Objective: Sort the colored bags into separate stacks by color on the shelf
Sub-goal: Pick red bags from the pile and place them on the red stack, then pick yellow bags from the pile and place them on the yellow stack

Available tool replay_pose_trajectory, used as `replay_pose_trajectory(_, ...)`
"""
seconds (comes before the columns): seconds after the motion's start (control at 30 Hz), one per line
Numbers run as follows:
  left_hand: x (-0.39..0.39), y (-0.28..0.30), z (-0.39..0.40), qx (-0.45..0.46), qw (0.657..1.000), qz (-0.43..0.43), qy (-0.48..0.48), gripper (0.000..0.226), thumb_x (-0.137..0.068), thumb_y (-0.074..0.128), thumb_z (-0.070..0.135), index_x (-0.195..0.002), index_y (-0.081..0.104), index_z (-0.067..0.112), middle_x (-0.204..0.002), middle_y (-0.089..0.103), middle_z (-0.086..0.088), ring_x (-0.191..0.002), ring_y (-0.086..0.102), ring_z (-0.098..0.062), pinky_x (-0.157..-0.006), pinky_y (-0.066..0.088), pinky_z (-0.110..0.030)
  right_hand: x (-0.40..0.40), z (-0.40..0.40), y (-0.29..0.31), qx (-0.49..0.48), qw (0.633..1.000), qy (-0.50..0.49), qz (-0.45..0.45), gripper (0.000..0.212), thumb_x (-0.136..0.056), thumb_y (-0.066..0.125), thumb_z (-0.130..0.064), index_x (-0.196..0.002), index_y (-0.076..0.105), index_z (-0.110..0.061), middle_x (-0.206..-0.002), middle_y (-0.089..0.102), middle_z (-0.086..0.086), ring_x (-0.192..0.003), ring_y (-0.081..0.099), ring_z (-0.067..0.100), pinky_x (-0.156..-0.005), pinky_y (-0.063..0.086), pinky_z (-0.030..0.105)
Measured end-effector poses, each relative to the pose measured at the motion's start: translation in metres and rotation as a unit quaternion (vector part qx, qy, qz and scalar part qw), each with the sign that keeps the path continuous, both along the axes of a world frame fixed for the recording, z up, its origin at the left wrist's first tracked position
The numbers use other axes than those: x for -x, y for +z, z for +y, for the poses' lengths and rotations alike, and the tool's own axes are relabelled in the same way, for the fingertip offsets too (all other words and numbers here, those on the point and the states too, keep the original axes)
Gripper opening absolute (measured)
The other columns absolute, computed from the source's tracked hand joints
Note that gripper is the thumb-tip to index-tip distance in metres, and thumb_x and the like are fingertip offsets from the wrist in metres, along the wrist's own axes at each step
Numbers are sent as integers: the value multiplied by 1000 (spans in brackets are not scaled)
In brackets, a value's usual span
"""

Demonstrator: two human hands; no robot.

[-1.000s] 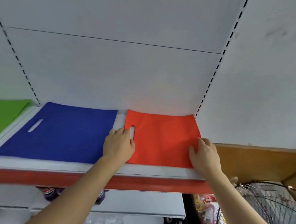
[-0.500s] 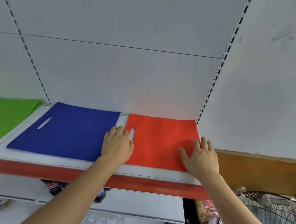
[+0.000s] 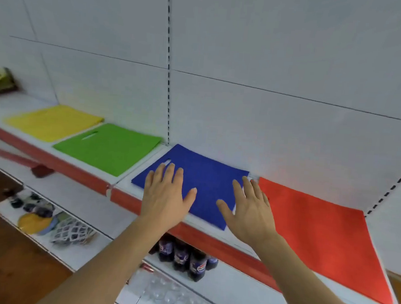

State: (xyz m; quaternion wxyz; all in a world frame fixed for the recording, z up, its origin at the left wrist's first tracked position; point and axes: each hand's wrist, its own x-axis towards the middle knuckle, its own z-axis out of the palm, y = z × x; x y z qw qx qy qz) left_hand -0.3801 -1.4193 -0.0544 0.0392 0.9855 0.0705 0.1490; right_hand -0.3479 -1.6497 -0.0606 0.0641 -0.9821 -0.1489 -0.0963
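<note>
Both hands are flat with the fingers spread, not gripping anything: the left hand [image 3: 166, 196] lies on the near left part of the blue bag [image 3: 204, 182] with its fingertips close to the handle slot, and the right hand [image 3: 250, 211] is over the bag's right edge, though I can't tell if it's actually pressing down or just hovering a bit above. The blue bag sits flat on the white shelf [image 3: 127, 187], so it's basically right under the palms. To its right is the red bag [image 3: 318, 236], just beside it with a thin strip of shelf between, and to the left come the green bag [image 3: 110, 148] and then the yellow bag [image 3: 53, 121], each in its own spot. Sorting looks pretty much done to me, four colours in four separate places, probably just tidying left. There's some yellowish stuff at the far left edge that's too blurry to call. Soda bottles [image 3: 188, 257] sit on the shelf below.
</note>
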Motion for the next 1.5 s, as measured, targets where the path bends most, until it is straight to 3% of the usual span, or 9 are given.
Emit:
replay_pose_trajectory(0.13, 33, 9, 91, 4, 999, 1, 52, 83, -98, 31, 74, -159, 41, 18, -166, 37, -11, -155, 26, -34, -125, 21, -55, 2, 103, 11, -2, 997, 78, 4, 88, -101, 19, -77, -169, 14, -21, -177, 7, 9, -163, 0, 27, -131, 13, 49)
replay_pose_trajectory(0.47, 118, 5, 312, 13, 979, -3, 202, 82, -101, 27, 72, -165, 25, 22, -172, 22, -10, -160, 13, -33, -129, 14, -53, 19, 355, 2, 1, 973, 232, 4, 90, -99, 12, -77, -167, 22, -20, -174, 20, 12, -161, 15, 31, -130, 18, 51)
replay_pose_trajectory(0.63, 138, 0, 411, 5, 964, -14, 265, 78, -100, 20, 67, -163, 33, 23, -170, 30, -8, -159, 19, -32, -129, 20, -52, 14, 478, 0, 10, 953, 301, 2, 93, -96, 8, -77, -166, 26, -18, -172, 25, 14, -160, 20, 33, -128, 22, 53)
replay_pose_trajectory(0.73, 136, 1, 472, 3, 958, -16, 287, 75, -103, 28, 68, -163, 33, 23, -170, 30, -7, -160, 19, -31, -129, 20, -52, 0, 550, -1, 6, 942, 335, 0, 93, -96, 7, -77, -167, 22, -19, -174, 21, 13, -161, 16, 33, -128, 20, 54)
replay_pose_trajectory(0.97, 113, 17, 612, -18, 933, -17, 359, 74, -104, 24, 68, -165, 27, 26, -173, 24, -5, -161, 14, -30, -129, 16, -49, -44, 716, 14, 5, 922, 387, -17, 83, -104, 18, -71, -168, 17, -19, -175, 16, 11, -161, 11, 33, -128, 19, 53)
replay_pose_trajectory(1.27, 93, 12, 781, -13, 909, -29, 415, 73, -103, 27, 70, -162, 34, 28, -169, 32, -5, -159, 22, -31, -127, 19, -50, -73, 911, 15, 20, 904, 427, -8, 83, -102, 14, -72, -168, 12, -21, -175, 13, 11, -162, 9, 33, -130, 15, 52)
replay_pose_trajectory(1.5, 64, 10, 944, 1, 922, -35, 387, 72, -103, 27, 70, -164, 29, 29, -172, 25, -4, -161, 15, -29, -128, 12, -49, -104, 1059, 10, 22, 918, 395, -16, 83, -102, 14, -71, -169, 13, -21, -175, 14, 12, -162, 10, 32, -129, 19, 53)
